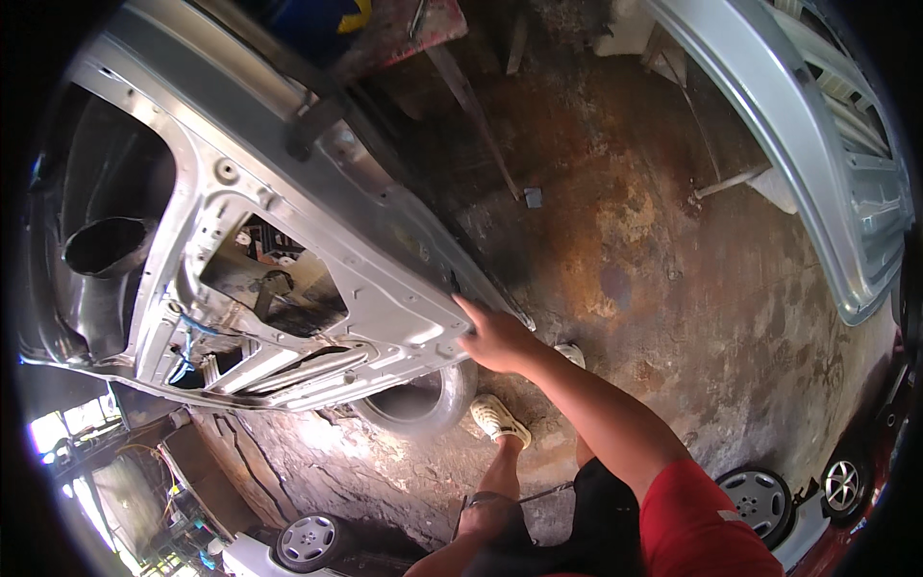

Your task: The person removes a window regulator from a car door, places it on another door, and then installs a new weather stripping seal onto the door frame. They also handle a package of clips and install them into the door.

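Silver-grey car door [394, 308], stripped to its shell, inner face showing: fills the left half, set aslant, narrow end toward the person. Supports not clear. Judged: stiff pressed steel, awkward and fairly heavy for one hand; bare surface likely slick, cut-out rims probably sharp, thin skin could dent. Best hold: folded outer edges, two hands well apart, clear of the openings and the loose blue wiring [197, 327].

Second silver body panel [769, 96]: far right, curved rim toward the middle, well apart from the door.

Tyre [459, 399]: no rim fitted, beneath the door's near edge in this view; contact cannot be told.

Wheels with pale, slotted faces: one near left [308, 541], one near right [755, 505]. A spoked wheel [841, 483] lies just beyond the latter, to the right.

Cream clog [498, 419]: on a foot beside the tyre.

Right hand [498, 338]: at the door's right edge, partly curled, one finger extended along the metal. Other fingertips hidden; whether it grips or merely rests, cannot tell. Left hand not visible.

Small grey-blue square [534, 197]: on the stained floor [663, 385], beyond the hand.
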`<state>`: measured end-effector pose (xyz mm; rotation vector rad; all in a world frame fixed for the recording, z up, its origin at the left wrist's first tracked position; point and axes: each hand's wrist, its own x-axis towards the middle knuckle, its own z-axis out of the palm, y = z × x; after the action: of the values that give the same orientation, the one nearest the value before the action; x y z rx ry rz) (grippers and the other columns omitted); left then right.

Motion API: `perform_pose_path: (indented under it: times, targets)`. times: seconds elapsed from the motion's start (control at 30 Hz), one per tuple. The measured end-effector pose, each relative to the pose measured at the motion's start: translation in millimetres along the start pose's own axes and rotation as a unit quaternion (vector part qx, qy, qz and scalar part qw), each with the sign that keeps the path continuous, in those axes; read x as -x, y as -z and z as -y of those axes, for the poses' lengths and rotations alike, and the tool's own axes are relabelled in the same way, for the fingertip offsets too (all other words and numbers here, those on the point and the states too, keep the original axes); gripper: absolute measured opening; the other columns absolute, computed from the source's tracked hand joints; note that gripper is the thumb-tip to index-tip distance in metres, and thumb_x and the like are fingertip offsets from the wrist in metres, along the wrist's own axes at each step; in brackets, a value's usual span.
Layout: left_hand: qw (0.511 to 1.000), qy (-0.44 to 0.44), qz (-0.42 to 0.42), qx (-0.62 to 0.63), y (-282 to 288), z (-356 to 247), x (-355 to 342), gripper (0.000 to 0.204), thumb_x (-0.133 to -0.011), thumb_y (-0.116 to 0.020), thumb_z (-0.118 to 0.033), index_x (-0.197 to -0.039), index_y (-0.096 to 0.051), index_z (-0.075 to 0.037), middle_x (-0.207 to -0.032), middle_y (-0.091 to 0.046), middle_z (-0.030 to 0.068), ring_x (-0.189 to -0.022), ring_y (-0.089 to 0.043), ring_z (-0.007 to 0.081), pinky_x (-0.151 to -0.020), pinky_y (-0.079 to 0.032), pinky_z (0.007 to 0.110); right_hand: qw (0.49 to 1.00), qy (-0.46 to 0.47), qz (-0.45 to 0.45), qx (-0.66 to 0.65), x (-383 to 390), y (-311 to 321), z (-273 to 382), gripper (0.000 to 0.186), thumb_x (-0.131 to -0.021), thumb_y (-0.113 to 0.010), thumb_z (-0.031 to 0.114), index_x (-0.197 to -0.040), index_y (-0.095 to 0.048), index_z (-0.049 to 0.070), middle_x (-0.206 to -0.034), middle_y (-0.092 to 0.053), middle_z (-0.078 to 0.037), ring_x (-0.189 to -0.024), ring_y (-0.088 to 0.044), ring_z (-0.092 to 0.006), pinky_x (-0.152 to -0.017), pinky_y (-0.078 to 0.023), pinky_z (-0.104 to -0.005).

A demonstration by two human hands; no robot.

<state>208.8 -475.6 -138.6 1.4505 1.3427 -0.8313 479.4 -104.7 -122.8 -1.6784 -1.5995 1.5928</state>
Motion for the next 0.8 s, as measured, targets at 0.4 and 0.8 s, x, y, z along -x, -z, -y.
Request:
perform_pose_path:
  times: [0.4,0.8]
  targets:
    - [0.988,0.152,-0.033,0.010,68.4,-15.9,130.4,0.034,-0.095,-0.052,-0.038,-0.120,-0.072,-0.026,-0.103,-0.075,0.0185,-0.099,-0.072,0.0406,-0.087,-0.057,0.054,0.881,-0.375,0.218,0.188,339.5,-46.7,-336.6,0.030,-0.090,-0.055,0.023,-0.101,-0.075,0.003,-0.102,-0.076,-0.020,-0.093,-0.076,-0.0324,-0.083,-0.059,-0.0457]
    - [0.988,0.152,-0.008,0.002,61.4,-37.4,174.7,0.037,-0.096,-0.050,-0.038,-0.125,-0.072,-0.028,-0.115,-0.075,0.0148,-0.107,-0.071,0.0402,-0.092,-0.056,0.052,0.911,-0.266,0.236,0.209,374.0,-139.0,-422.1,0.029,-0.090,-0.066,0.023,-0.106,-0.077,0.003,-0.098,-0.077,-0.015,-0.078,-0.075,-0.0288,-0.070,-0.059,-0.0422]
